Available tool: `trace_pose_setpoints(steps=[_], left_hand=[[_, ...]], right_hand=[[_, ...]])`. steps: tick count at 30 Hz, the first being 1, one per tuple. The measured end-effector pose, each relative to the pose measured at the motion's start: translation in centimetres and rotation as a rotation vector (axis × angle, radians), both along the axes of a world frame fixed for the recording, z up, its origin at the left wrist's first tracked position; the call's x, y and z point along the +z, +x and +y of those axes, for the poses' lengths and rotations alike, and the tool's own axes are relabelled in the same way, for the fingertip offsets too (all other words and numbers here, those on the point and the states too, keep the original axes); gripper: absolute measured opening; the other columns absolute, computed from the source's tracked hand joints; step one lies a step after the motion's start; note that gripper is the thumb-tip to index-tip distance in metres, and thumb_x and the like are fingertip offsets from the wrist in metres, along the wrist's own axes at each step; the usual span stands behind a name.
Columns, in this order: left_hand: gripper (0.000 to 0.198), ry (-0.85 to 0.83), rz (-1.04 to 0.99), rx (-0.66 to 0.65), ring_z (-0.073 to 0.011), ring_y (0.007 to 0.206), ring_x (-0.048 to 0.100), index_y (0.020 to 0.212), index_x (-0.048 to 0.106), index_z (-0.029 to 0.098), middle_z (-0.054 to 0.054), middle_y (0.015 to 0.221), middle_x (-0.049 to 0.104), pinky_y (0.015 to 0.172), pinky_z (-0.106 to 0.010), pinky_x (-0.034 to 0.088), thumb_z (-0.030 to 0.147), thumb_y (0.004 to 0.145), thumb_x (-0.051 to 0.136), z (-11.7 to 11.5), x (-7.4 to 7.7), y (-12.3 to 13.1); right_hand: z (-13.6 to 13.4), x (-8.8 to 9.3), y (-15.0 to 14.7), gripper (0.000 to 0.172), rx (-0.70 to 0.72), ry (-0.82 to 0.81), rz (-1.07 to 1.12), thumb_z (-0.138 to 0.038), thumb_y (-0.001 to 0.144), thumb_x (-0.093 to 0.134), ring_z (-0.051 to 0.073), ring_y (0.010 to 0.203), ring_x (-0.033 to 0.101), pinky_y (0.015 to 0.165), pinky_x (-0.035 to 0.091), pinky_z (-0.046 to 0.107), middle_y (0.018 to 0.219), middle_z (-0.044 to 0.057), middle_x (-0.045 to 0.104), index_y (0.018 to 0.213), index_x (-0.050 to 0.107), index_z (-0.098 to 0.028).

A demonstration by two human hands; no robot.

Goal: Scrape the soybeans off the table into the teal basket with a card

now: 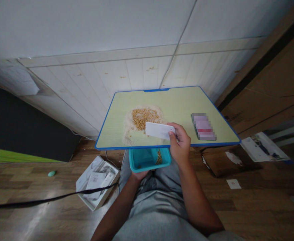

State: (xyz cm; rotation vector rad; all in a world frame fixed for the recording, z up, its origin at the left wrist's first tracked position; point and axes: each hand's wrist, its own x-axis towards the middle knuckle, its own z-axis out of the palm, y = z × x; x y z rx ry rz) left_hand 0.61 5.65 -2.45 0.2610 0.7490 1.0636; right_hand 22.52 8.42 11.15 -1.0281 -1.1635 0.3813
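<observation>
At lower centre, the left hand [139,175] supports a teal container [147,165] from beneath, fingers hidden, so their spread cannot be told. Mid-frame, pale grains [128,125] lie around golden beans [143,117]; just right of centre, the right hand [181,144] pinches a white card [159,130] between thumb and fingers.

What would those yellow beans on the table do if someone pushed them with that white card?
The yellow beans look round and loose, so they would probably roll and scatter. The pale grains spread around them would likely get swept along too.
</observation>
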Motion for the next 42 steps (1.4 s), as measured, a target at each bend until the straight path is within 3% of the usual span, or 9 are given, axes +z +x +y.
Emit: trace_pose_setpoints(steps=[6,16,24,29,37,42], left_hand=[[0.072,0.060,0.047,-0.014,-0.0396,0.195,0.053,0.168,0.086,0.043,0.004,0.200,0.067,0.155,-0.070,0.054,0.080,0.118,0.049,0.0,0.3,0.0],[0.069,0.050,-0.034,-0.020,-0.0418,0.193,0.055,0.161,0.091,0.040,0.001,0.197,0.071,0.151,-0.071,0.057,0.078,0.120,0.050,0.1,-1.1,-0.3],[0.076,0.096,0.007,-0.070,-0.0447,0.198,0.045,0.167,0.089,0.041,0.003,0.198,0.070,0.156,-0.076,0.049,0.078,0.121,0.040,0.2,-1.2,-0.4],[0.070,0.030,-0.046,-0.028,-0.0405,0.198,0.048,0.161,0.090,0.043,0.004,0.197,0.071,0.158,-0.073,0.047,0.075,0.122,0.043,0.3,-1.8,-0.5],[0.074,0.000,-0.001,0.007,-0.0359,0.194,0.055,0.166,0.084,0.040,0.003,0.200,0.068,0.155,-0.065,0.055,0.078,0.121,0.039,0.0,0.1,0.2],[0.070,0.015,0.043,-0.042,-0.0369,0.196,0.052,0.167,0.084,0.040,0.002,0.196,0.073,0.158,-0.065,0.051,0.072,0.118,0.046,0.0,0.8,0.1]], right_hand=[[-0.2,-0.1,0.0,0.039,0.012,0.002,0.007,-0.063,0.125,0.078,0.034,0.120,0.093,0.104,0.074,0.043,0.131,0.011,0.098,0.138,0.094,-0.030],[-0.3,0.1,0.0,0.042,0.018,-0.035,0.017,-0.067,0.123,0.079,0.034,0.120,0.093,0.102,0.075,0.043,0.130,0.012,0.098,0.135,0.094,-0.029],[-0.3,0.0,-0.3,0.042,0.084,-0.051,0.034,-0.068,0.122,0.081,0.032,0.114,0.092,0.099,0.071,0.042,0.126,0.010,0.098,0.134,0.094,-0.030],[-0.3,0.1,-0.6,0.039,0.129,-0.079,0.024,-0.064,0.123,0.079,0.032,0.113,0.091,0.101,0.072,0.042,0.127,0.010,0.097,0.136,0.093,-0.030],[-0.7,0.7,-0.9,0.037,0.193,-0.090,-0.014,-0.062,0.122,0.079,0.030,0.104,0.091,0.094,0.073,0.040,0.119,0.008,0.097,0.132,0.094,-0.029],[-0.9,0.8,-0.7,0.044,0.232,-0.103,-0.032,-0.069,0.122,0.078,0.030,0.100,0.090,0.091,0.074,0.040,0.118,0.009,0.097,0.131,0.094,-0.029]])
